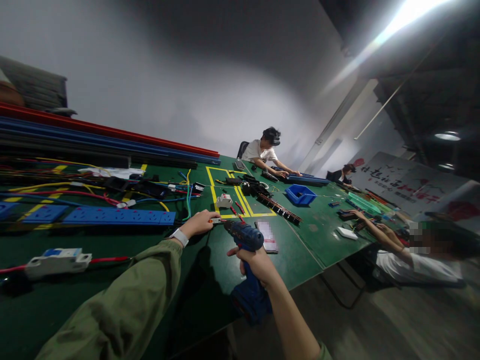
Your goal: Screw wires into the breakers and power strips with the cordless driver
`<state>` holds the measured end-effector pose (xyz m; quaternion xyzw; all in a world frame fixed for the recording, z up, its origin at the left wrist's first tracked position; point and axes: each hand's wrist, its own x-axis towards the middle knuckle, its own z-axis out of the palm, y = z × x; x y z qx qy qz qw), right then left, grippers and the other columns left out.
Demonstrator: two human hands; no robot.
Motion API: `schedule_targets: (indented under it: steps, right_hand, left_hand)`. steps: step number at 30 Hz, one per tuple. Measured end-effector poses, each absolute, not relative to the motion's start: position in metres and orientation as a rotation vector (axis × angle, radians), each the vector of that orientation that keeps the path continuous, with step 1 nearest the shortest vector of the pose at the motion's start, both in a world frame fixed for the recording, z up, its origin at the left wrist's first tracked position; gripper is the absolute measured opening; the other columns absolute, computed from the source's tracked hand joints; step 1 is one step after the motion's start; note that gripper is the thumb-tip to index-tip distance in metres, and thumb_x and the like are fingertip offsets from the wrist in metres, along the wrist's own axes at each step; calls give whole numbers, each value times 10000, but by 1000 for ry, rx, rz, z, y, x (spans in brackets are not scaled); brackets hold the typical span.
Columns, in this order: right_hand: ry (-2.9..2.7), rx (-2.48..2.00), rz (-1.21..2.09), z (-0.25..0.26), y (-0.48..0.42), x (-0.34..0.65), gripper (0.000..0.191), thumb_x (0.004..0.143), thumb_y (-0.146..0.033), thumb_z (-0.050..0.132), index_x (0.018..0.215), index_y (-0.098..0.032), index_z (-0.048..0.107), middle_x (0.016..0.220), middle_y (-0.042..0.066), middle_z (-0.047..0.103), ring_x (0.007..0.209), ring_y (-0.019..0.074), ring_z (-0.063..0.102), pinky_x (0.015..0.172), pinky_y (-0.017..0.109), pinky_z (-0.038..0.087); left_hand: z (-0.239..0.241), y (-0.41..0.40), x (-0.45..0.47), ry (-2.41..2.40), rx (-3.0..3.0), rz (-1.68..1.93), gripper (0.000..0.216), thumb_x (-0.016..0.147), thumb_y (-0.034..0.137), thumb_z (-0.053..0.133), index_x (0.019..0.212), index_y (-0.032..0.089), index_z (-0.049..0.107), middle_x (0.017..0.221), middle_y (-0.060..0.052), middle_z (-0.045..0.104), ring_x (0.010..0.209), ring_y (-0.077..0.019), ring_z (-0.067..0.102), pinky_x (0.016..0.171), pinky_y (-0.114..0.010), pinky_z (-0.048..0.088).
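Note:
My right hand [258, 264] is wrapped round the grip of a blue cordless drill [245, 237], whose nose points left. My left hand [200, 221] is closed in a pinch on a small white and orange part [215, 220] held right at the drill's tip, just above the green table [303, 250]. An olive sleeve and a white wristband [179, 237] cover my left forearm. A white circuit breaker [224, 201] stands a little beyond my left hand, inside a yellow-taped square.
A long blue power strip [120, 216] and tangled coloured wires lie at left, with another breaker [58, 261] on red wire near me. A phone [267, 236] lies beside the drill. A blue bin [300, 194] sits farther off. Three other people work at the far and right sides.

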<state>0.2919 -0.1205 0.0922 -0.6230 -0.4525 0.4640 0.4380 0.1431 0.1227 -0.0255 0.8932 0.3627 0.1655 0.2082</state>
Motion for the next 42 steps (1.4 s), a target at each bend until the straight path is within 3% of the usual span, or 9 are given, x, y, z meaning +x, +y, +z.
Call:
schedule_targets:
  steps: [3, 6, 15, 26, 34, 42]
  right_hand:
    - [-1154, -1595, 1151, 88, -118, 296, 186, 666, -227, 623, 840, -182, 574, 639, -35, 606, 384, 106, 503, 398, 240, 336]
    - [-1152, -1610, 1131, 83, -117, 299, 113, 671, -209, 607, 773, -186, 565, 552, -55, 523, 378, 116, 500, 392, 239, 331]
    - [-1167, -1601, 1113, 80, -117, 299, 115, 657, -210, 604, 747, -192, 534, 545, -57, 509, 383, 121, 507, 394, 237, 342]
    - [-1170, -1575, 1115, 84, -118, 295, 221, 657, -198, 603, 871, -187, 550, 655, -44, 578, 379, 110, 513, 382, 237, 353]
    - [-1104, -1592, 1134, 83, -118, 296, 221, 642, -186, 592, 858, -189, 545, 576, -65, 512, 382, 119, 509, 382, 234, 351]
    - [-1180, -1575, 1098, 85, -119, 294, 206, 658, -195, 583, 860, -173, 556, 624, -51, 561, 371, 99, 498, 384, 233, 348]
  left_hand:
    - [-27, 124, 144, 1017, 2486, 462, 572, 786, 201, 533, 1338, 335, 601, 1200, -79, 676, 1094, -266, 638, 1002, -347, 446]
    - [-28, 123, 144, 1007, 2483, 474, 570, 784, 190, 530, 1329, 337, 607, 1237, -78, 670, 1105, -264, 637, 1011, -353, 442]
    - [-28, 121, 144, 1025, 2493, 476, 576, 775, 198, 536, 1331, 334, 606, 1204, -80, 688, 1103, -262, 644, 993, -338, 457]
    - [-27, 121, 145, 988, 2490, 470, 570, 761, 186, 536, 1303, 339, 629, 1178, -72, 697, 1084, -265, 648, 969, -339, 466]
    - [-23, 118, 144, 995, 2502, 482, 574, 770, 194, 534, 1322, 328, 623, 1181, -69, 700, 1078, -267, 649, 965, -338, 472]
    - [-25, 122, 146, 1013, 2454, 438, 567, 760, 169, 554, 1297, 332, 636, 1196, -57, 700, 1083, -242, 652, 945, -291, 461]
